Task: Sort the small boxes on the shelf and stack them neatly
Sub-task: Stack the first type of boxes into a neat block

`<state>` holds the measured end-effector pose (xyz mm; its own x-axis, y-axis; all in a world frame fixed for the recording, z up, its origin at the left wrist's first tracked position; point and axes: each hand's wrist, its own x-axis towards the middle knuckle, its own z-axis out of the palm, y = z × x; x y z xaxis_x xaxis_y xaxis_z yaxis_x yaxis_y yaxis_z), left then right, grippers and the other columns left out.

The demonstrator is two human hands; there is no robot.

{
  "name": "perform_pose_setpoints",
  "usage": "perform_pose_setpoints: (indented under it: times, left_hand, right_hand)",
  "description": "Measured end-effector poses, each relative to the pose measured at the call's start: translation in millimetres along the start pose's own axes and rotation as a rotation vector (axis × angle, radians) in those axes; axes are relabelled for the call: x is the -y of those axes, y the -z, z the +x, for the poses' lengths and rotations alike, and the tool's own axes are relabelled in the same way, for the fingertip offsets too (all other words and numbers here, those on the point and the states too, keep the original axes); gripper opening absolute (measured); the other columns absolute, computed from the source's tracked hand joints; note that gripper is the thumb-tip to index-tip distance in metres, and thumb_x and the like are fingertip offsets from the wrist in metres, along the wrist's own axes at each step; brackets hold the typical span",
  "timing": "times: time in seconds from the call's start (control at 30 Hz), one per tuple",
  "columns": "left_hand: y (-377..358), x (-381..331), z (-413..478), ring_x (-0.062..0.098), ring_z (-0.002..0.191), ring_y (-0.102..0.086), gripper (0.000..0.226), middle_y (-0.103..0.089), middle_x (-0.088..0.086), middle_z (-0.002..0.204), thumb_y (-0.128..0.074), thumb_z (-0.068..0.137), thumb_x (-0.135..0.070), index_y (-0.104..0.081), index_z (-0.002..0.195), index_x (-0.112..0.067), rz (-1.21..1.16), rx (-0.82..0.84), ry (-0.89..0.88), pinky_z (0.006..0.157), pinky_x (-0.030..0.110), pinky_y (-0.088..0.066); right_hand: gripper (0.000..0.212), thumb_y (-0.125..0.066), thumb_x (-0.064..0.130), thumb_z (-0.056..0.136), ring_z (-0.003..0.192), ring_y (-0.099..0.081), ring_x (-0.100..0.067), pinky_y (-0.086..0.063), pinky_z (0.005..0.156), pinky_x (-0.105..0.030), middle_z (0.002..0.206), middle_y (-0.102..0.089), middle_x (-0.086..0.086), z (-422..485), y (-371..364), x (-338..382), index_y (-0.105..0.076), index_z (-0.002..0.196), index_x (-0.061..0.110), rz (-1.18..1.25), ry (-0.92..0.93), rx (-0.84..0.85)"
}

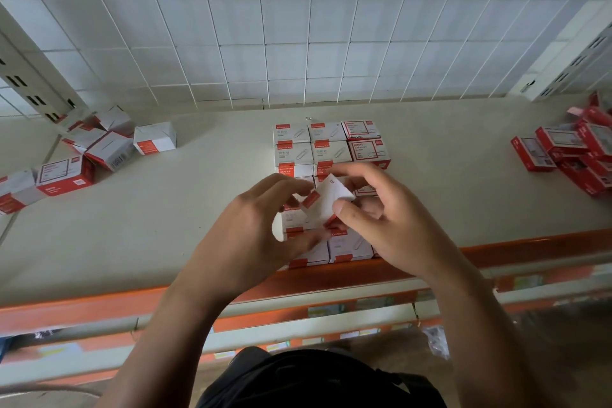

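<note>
Two hands [261, 228] [394, 219], one tilted box [328, 200], three sorted columns of boxes [293, 154], two loose heaps [99, 142] [579, 156].

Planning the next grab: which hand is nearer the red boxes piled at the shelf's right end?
Right. The right hand is left of the red boxes; the left hand lies farther left.

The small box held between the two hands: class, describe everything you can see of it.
The small box looks like white cardboard with red bands at its ends and faint print, too blurred to read. It is tilted, one corner pointing up, above the neat block of boxes in the middle of the shelf. The right hand pinches it, thumb on its white face; the left hand grips its red end.
</note>
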<state>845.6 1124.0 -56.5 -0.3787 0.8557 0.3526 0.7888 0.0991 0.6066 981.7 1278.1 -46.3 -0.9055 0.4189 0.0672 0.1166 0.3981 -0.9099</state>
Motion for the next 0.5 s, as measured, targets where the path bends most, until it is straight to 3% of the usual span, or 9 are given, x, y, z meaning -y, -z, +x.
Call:
perform_pose_setpoints:
  times: [0.07, 0.13, 0.2, 0.27, 0.37, 0.5]
  left_hand:
    - [-4.1, -0.6, 1.1, 0.008, 0.087, -0.061, 0.05, -0.065, -0.003, 0.108, -0.069, 0.079, -0.045, -0.063, 0.116, -0.012, 0.041, -0.009, 0.003, 0.074, 0.029, -0.054]
    - [-5.4, 0.9, 3.0, 0.009, 0.088, -0.06, 0.046, -0.065, -0.002, 0.109, -0.075, 0.078, -0.035, -0.063, 0.117, -0.013, 0.058, -0.031, 0.018, 0.073, 0.029, -0.055]
    - [-4.8, 2.1, 4.1, 0.005, 0.089, -0.058, 0.045, -0.066, -0.001, 0.111, -0.079, 0.078, -0.029, -0.064, 0.118, -0.014, 0.075, -0.026, 0.024, 0.076, 0.021, -0.055]
    - [-3.8, 2.7, 4.9, 0.002, 0.089, -0.056, 0.046, -0.066, -0.001, 0.113, -0.079, 0.078, -0.027, -0.063, 0.119, -0.014, 0.08, -0.016, 0.027, 0.079, 0.011, -0.05]
    - [-5.3, 1.5, 7.3, 0.005, 0.089, -0.058, 0.047, -0.066, -0.001, 0.112, -0.081, 0.076, -0.021, -0.064, 0.119, -0.013, 0.072, 0.001, 0.004, 0.08, 0.014, -0.051]
    - [-6.6, 0.6, 9.9, 0.004, 0.088, -0.057, 0.047, -0.066, -0.001, 0.11, -0.081, 0.076, -0.019, -0.064, 0.119, -0.013, 0.056, -0.001, -0.02, 0.08, 0.019, -0.051]
  right_hand:
    - [0.04, -0.065, 0.015, 0.092, 0.094, -0.068, 0.002, -0.053, 0.075, -0.012, 0.119, -0.063, 0.004, -0.4, -0.7, -0.7, -0.052, 0.13, 0.022, -0.021, 0.014, -0.003]
    - [0.049, -0.07, 0.024, 0.088, 0.103, -0.064, 0.002, -0.054, 0.084, -0.016, 0.125, -0.061, 0.007, -0.8, 1.9, -3.4, -0.051, 0.134, 0.022, -0.187, 0.077, -0.038]
    - [0.056, -0.073, 0.028, 0.085, 0.119, -0.054, 0.0, -0.045, 0.101, -0.016, 0.134, -0.056, 0.006, -0.3, 7.3, -5.3, -0.051, 0.136, 0.018, -0.355, 0.182, -0.07]
    - [0.052, -0.072, 0.026, 0.084, 0.126, -0.05, -0.006, -0.039, 0.108, -0.018, 0.135, -0.057, 0.002, 0.3, 12.3, -6.3, -0.057, 0.132, 0.012, -0.452, 0.294, -0.072]
    - [0.041, -0.071, 0.022, 0.084, 0.123, -0.055, -0.01, -0.041, 0.108, -0.021, 0.129, -0.062, -0.001, 1.3, 15.0, -8.0, -0.064, 0.123, 0.01, -0.531, 0.371, -0.058]
    - [0.037, -0.071, 0.021, 0.084, 0.116, -0.059, -0.008, -0.042, 0.105, -0.016, 0.123, -0.066, 0.001, 1.6, 16.6, -12.0, -0.067, 0.119, 0.011, -0.566, 0.373, -0.027]
